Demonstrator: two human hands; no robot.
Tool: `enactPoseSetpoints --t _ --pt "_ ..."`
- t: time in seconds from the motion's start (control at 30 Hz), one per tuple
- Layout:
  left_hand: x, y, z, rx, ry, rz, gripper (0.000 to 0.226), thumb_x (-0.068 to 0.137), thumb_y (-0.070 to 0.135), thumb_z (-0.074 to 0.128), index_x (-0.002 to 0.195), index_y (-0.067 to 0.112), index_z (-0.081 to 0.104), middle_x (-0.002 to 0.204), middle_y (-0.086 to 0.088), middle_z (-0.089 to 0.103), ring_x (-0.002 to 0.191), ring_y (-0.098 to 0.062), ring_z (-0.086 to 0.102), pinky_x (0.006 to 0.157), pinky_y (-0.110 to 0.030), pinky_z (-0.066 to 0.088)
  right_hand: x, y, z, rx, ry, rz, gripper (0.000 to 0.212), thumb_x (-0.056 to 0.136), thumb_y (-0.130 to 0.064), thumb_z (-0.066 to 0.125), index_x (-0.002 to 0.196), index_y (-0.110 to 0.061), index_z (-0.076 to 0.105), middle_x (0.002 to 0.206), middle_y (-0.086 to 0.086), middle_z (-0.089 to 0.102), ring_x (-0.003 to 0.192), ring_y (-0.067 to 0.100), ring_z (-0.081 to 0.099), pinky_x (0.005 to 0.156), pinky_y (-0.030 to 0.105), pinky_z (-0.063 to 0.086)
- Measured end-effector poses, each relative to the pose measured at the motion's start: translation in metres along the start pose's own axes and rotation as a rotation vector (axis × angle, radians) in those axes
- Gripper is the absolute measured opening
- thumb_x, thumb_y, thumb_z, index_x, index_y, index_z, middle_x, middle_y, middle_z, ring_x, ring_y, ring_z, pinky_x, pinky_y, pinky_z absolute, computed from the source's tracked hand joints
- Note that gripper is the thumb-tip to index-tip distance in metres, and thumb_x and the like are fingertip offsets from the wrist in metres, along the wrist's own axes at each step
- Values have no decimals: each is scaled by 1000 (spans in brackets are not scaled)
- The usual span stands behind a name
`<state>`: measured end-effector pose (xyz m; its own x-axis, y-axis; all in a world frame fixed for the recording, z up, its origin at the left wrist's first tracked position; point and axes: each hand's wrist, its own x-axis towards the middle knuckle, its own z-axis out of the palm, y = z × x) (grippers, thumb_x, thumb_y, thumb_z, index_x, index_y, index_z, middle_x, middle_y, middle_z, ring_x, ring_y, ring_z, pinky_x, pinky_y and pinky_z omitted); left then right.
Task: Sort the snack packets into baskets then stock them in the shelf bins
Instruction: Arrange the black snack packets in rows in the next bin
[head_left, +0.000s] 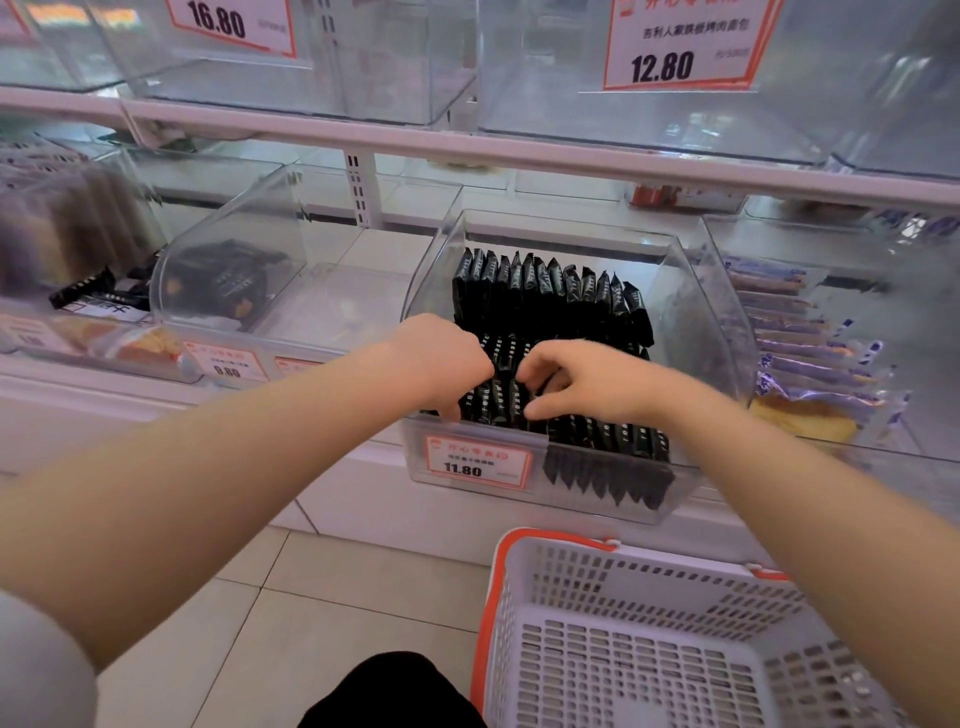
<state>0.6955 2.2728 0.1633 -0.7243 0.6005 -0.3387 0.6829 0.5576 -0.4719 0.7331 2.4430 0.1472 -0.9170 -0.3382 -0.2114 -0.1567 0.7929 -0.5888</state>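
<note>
Shelf-mounted clear plastic bin holds black snack packets upright in rows running left-right; left hand and right hand fingers grasp front-row packets, bin's left side open

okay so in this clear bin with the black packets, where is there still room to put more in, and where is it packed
The clear plastic bin has bare floor on its right side, between the back row of upright black packets and the right wall, and a strip behind that row. The front row is tightly packed where the left hand and right hand work. The white slotted basket below looks empty.
</note>
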Motion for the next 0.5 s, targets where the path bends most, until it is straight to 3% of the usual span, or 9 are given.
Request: enactPoseSetpoints --t 0.07,0.13,0.23,0.3,0.4,0.5 --pt "0 -3 0 -62 -20 4 37 84 43 62 113 21 56 106 2 62 92 -21 60 57 -30 39 -16 10 -15 -112 49 3 22 82 -19 70 99 -25 57 100 -6 61 82 5 56 73 18 43" --pt "1 -5 -3 -221 -53 45 36 84 42 62 115 23 56 108 4 61 91 -18 55 63 -31 41 -29 18 -22 -327 -9 34 19 83 -21 69 99 -21 61 102 -2 64 82 8 55 73 21 43" --pt "7 -2 -7 -521 -32 142 47 81 43 66 120 22 51 96 6 55 82 -13 46 71 -28 39 -33 17 -11 -507 -155 62 40 75 -36 75 105 -17 59 103 0 61 88 17 54 76 28 43" --pt "11 6 -3 -521 -4 158 47 81 46 64 118 21 52 93 6 51 82 -14 45 71 -29 38 -30 15 -5 -550 -131 63 47 70 -41 77 103 -16 56 101 2 57 88 20 51 76 31 43" --pt "16 17 5 -505 79 113 49 80 52 62 114 20 52 103 0 56 86 -18 47 70 -30 40 -26 17 -4 -555 -51 62 40 72 -39 76 98 -16 55 96 3 57 84 20 48 74 33 44" --pt "20 20 7 -602 111 154 49 81 45 64 123 23 50 113 -4 53 94 -18 49 80 -33 43 -26 19 -1 -560 13 96 37 75 -37 73 98 -15 55 99 5 59 84 20 47 74 35 46"
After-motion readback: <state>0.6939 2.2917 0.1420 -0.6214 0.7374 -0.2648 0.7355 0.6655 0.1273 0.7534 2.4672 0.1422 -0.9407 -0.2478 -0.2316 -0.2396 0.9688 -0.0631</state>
